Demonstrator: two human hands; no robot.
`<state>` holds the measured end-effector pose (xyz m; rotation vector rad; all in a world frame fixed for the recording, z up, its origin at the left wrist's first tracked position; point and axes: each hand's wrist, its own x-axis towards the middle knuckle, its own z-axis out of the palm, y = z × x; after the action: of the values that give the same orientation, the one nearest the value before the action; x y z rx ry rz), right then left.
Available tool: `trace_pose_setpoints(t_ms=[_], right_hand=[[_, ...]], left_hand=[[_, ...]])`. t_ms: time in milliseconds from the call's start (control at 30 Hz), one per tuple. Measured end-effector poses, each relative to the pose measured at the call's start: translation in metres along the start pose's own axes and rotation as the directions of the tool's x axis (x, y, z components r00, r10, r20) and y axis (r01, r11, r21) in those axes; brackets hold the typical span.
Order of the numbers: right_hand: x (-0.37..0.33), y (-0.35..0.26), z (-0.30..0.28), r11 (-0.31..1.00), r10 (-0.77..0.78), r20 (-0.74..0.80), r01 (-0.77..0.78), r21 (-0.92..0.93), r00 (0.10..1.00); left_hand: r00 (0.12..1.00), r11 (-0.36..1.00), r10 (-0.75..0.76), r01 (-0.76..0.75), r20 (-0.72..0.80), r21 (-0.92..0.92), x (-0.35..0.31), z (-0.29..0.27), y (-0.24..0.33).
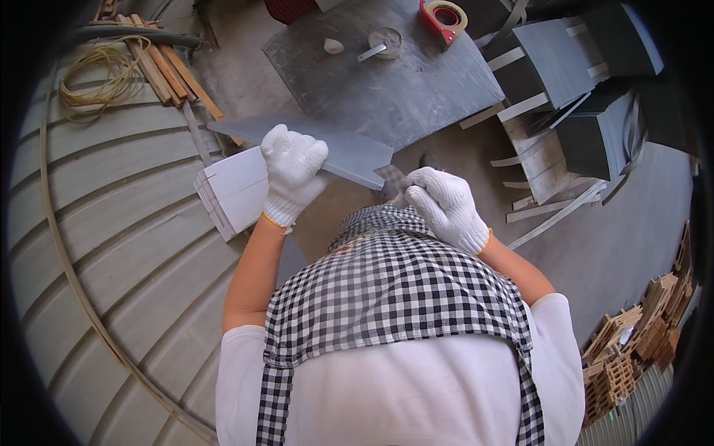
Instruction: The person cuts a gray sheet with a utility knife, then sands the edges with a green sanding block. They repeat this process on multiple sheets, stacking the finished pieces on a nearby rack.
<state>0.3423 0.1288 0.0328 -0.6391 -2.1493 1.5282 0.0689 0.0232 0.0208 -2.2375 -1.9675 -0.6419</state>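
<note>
My left hand (294,165), in a white knit glove, is closed around the long edge of a thin grey panel (349,154). The panel is held up and tilted in front of me, its far end pointing left. My right hand (446,202), also gloved, is closed on a small dark-grey flat piece (392,181) that meets the panel's right corner. Whether this is a scraper blade or a folded cloth I cannot tell. Beneath the panel, white boards (234,189) are stacked at the left.
Ahead stands a scuffed grey table (416,93) bearing a round tin (387,41), a flat metal tool (372,53), a white lump (333,46) and a red tape dispenser (443,26). Strapped grey panel stacks (547,63) are at right. Timber strips (167,67) and a coiled hose (97,82) lie left.
</note>
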Motion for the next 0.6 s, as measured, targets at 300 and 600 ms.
trace_pose_setpoints(t_ms=[300,600], right_hand=[[0.004,-0.013,0.017,0.976,0.197,-0.085,-0.187,0.110,0.977],[-0.023,0.012,0.010,0.890,0.417,-0.169,-0.364,0.274,0.893]], left_hand=[[0.989,0.999,0.044,-0.046,-0.138,-0.010,0.014,0.002,0.000],[0.992,0.999,0.041,-0.039,-0.123,0.016,0.013,0.005,0.002]])
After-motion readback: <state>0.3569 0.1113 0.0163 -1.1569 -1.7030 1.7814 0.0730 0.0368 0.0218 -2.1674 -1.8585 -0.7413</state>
